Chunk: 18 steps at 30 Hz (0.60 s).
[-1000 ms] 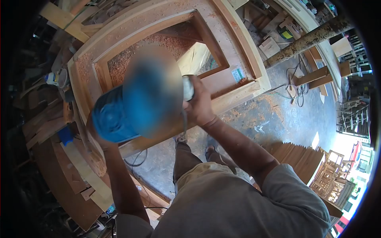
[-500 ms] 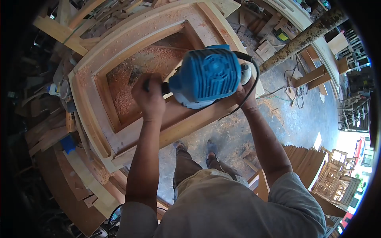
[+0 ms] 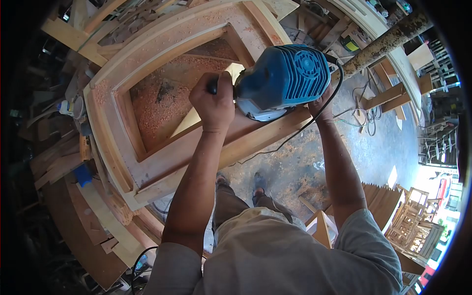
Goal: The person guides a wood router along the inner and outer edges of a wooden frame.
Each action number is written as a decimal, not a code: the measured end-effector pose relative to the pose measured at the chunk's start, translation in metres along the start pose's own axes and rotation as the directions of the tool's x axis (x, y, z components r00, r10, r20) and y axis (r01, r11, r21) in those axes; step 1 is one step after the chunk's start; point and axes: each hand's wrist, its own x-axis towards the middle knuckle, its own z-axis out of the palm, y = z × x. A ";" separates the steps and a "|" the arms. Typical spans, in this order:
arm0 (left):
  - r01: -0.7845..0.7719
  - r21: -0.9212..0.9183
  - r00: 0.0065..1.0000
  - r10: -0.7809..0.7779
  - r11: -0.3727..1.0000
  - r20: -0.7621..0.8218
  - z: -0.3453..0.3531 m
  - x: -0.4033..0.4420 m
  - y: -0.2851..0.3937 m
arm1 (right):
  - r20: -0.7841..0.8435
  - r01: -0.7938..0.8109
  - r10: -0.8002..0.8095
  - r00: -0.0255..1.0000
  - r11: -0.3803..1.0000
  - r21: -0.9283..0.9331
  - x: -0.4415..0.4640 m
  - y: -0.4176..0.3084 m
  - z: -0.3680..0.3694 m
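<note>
A blue power router (image 3: pixel 285 81) with a vented motor top stands on the near rail of a large wooden frame (image 3: pixel 167 169). My left hand (image 3: pixel 214 101) is closed around its black side handle. On the far side of the motor, my right hand (image 3: pixel 322 105) grips the other handle, with most of the fingers hidden behind the housing. The router's base plate shows as a light edge resting over the rail, and its bit is out of sight. A black cord (image 3: pixel 314 120) runs from the motor top down past the rail.
Reddish wood shavings (image 3: pixel 162 105) lie inside the frame's opening and on its rails. A rusty metal pole (image 3: pixel 381 46) slants at upper right. Stacked boards (image 3: pixel 91 216) stand at left, and cords (image 3: pixel 368 118) lie on the floor at right.
The router has moved to the right and slightly up along the near rail, with both hands still on it. A pale strip inside the opening is now more exposed.
</note>
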 end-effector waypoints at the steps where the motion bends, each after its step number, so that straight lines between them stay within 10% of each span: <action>1: -0.002 0.003 1.000 0.002 1.000 -0.005 0.000 0.001 -0.001 | -0.006 0.019 -0.019 1.000 0.999 -0.027 0.001 0.001 0.001; 18: -0.105 0.042 0.992 0.107 0.994 -0.060 0.012 0.018 -0.016 | 0.017 0.080 -0.079 0.997 0.996 -0.044 0.011 0.036 0.000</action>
